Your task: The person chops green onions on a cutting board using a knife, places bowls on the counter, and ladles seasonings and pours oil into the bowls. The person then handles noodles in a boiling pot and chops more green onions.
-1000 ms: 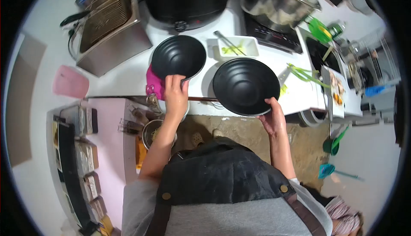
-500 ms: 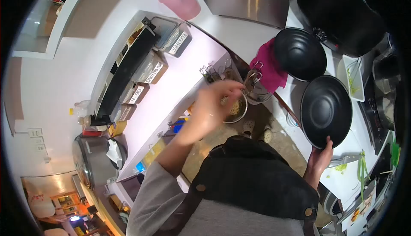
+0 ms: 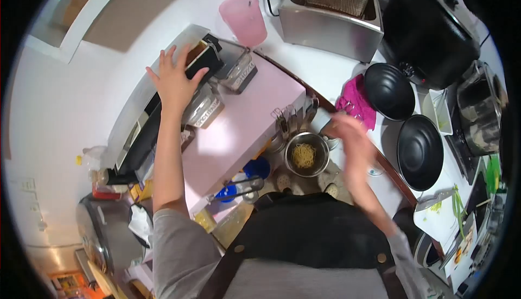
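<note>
Black plastic-looking rack (image 3: 207, 60) ran along the wall, and the left hand (image 3: 176, 84) was up at the end nearest the fryer (image 3: 331, 33), fingers spread really wide over it, thumb out by the dark front edge. They looked laid across it rather than closed around anything, tbh. Just beside that hand, labelled clear containers (image 3: 239, 76) sat along the pink worktop (image 3: 266, 95), lettering kinda blurry.

Right hand (image 3: 354, 144) was a total motion smear, so I couldn't tell how open its fingers were or if they had hold of something. It showed between the steel bowl (image 3: 321, 150) with the pale noodles (image 3: 304, 156) in it and the edge of the white worktop (image 3: 325, 65).

Up on that white surface, a bright pink cloth (image 3: 353, 93) lay right by one black bowl (image 3: 388, 91), with a second black bowl (image 3: 419, 152) next to it, both facing up. Past those you had a white dish (image 3: 447, 125), and farther down a knife (image 3: 437, 197) near some green stalks (image 3: 457, 207)
</note>
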Available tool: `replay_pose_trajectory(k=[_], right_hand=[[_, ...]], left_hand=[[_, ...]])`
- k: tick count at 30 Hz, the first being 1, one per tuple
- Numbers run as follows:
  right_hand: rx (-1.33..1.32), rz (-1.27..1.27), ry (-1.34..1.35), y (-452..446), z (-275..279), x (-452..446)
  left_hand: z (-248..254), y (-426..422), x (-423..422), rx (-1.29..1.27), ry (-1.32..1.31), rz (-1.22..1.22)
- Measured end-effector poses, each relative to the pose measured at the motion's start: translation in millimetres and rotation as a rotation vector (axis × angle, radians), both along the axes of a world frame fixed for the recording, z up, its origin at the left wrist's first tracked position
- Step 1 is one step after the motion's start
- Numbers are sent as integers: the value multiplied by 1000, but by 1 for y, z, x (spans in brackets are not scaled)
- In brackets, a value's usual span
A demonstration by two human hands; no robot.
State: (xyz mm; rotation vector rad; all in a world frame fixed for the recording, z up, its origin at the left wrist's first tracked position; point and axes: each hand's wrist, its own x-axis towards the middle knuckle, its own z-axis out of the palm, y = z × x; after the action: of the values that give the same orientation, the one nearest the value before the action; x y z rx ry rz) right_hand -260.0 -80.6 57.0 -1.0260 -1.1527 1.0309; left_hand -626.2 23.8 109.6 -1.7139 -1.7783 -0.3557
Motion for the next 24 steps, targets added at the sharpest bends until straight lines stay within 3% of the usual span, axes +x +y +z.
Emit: replay_pose_trajectory(k=[1,3,6,8,10,13,18,21,24], right_hand=[[-29,228,126,30,-7,-41],[-214,393,125,111,-45,-115],[-499,371,125,188,-43,-192],[-503,465,314,217,-44,-214],[-432,427,334,233,-59,-227],[-304,381,314,249,-75,-232],[-262,238,171,251,-81,-228],[-174,104,301,245,-88,-235],[-156,10,173,215,-85,-230]], left_hand=[[4,7,2,-46,1,6],[14,24,5,-101,-4,-104],[20,52,8,-181,-7,-284],[21,67,6,-253,-23,-334],[18,76,-1,-329,-52,-350],[5,86,-10,-189,-109,-505],[4,89,-17,-158,-153,-521],[8,89,-16,-191,-153,-504],[11,88,-14,-224,-121,-473]])
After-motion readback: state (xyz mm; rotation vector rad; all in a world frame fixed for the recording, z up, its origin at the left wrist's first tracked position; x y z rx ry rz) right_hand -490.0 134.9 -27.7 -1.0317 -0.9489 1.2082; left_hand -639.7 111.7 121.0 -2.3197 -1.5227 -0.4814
